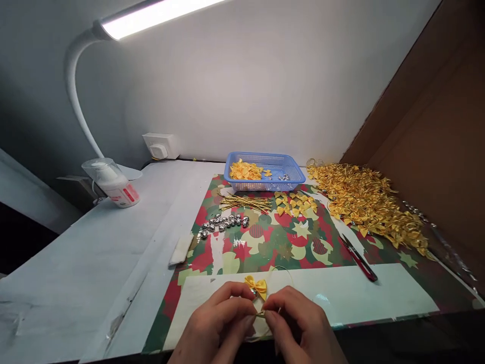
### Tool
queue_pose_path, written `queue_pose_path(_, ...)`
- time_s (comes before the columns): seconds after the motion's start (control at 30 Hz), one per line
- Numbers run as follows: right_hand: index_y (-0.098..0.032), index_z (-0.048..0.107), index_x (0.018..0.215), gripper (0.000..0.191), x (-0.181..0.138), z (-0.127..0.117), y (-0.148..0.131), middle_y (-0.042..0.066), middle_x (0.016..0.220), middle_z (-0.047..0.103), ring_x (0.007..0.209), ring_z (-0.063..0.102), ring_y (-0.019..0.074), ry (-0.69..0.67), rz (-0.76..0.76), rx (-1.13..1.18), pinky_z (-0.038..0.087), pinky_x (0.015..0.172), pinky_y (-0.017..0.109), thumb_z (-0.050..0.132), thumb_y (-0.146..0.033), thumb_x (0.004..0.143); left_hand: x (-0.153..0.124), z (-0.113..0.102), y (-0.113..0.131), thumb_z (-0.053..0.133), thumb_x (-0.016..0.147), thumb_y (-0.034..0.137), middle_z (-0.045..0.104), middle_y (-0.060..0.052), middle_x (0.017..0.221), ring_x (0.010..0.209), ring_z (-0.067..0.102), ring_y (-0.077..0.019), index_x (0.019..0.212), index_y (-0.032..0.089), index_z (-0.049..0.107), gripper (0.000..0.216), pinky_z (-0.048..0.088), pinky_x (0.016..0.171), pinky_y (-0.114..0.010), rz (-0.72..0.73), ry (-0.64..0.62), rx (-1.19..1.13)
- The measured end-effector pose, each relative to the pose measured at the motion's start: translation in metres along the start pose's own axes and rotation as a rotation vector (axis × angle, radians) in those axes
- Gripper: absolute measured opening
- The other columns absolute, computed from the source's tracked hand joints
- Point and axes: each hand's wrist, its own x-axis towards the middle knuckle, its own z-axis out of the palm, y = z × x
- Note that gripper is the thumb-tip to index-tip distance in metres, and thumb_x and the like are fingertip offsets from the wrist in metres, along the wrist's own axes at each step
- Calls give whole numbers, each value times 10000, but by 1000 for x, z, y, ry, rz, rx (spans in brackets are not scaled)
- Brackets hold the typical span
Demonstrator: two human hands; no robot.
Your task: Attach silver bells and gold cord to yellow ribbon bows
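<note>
My left hand (217,323) and my right hand (303,326) meet at the near edge of the table, fingertips pinched together on a thin gold cord (282,270) that loops up behind them. A small yellow ribbon bow (256,285) sits on the cord just above my fingertips, with a small silver bell (253,297) partly hidden beside it. Both hands work over a white sheet (359,293) lying on the patterned mat (265,242).
A blue basket (265,172) with yellow bows stands at the back. In front of it lie gold cords (244,203), loose bows (297,203) and silver bells (223,223). A large heap of finished bows (367,202) fills the right. Red snips (358,258), a bottle (113,184) and a lamp (151,15) are nearby.
</note>
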Motion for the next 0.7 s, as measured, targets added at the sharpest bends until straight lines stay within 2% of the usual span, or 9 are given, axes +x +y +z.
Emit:
queue_pose_path(0.13,-212,596,921,191,13,-4,7,21,857,593,751,574,147,40,-93,-157,418,670,238,414,-178,967,6,-13,-2,557,911,352,598,-71,1033,902,613,-229,790,209,687,228,507,720,-260,-51,35,-77)
queue_pose_path(0.23,-212,573,943,139,18,1,12,25,869,578,713,574,161,-2,-152,-341,409,624,248,452,-146,923,10,-22,-6,559,914,371,579,-67,1078,1002,597,-254,805,217,702,237,504,755,-263,-83,38,-114)
queue_pose_path(0.33,-209,548,894,139,18,10,15,28,835,564,690,567,172,56,-242,-511,371,596,262,443,-120,916,13,-28,-12,549,917,425,554,-81,1138,1013,592,-268,831,214,710,279,514,744,-282,-101,13,-114)
queue_pose_path(0.4,-204,529,851,177,18,17,17,27,798,554,668,550,171,111,-295,-589,344,581,270,414,-82,907,14,-31,-15,572,903,444,555,-91,1175,1117,557,-298,833,217,725,283,510,810,-304,-95,19,-103)
queue_pose_path(0.5,-197,505,809,216,21,27,21,31,752,545,642,523,176,227,-383,-644,311,555,279,388,-21,853,14,-32,-16,619,878,446,546,-93,1300,1344,398,-328,863,238,754,249,451,986,-353,-109,9,-152)
queue_pose_path(0.57,-195,496,784,232,23,30,23,41,719,538,625,508,180,307,-438,-659,303,547,284,367,-35,890,15,-32,-16,644,865,447,555,-79,1346,1397,343,-319,860,249,761,230,403,1052,-383,-130,-8,-198)
queue_pose_path(0.63,-189,523,818,258,24,29,24,49,718,558,625,516,178,326,-487,-658,325,559,287,339,-85,965,15,-32,-15,674,847,446,651,-73,1227,1411,326,-305,797,252,758,217,374,1076,-402,-136,-39,-252)
queue_pose_path(0.7,-172,574,899,237,25,24,21,57,747,606,623,535,170,339,-602,-681,363,573,288,363,-116,992,14,-32,-12,705,820,448,721,-80,1025,1417,309,-303,722,244,748,230,394,1049,-399,-150,-91,-312)
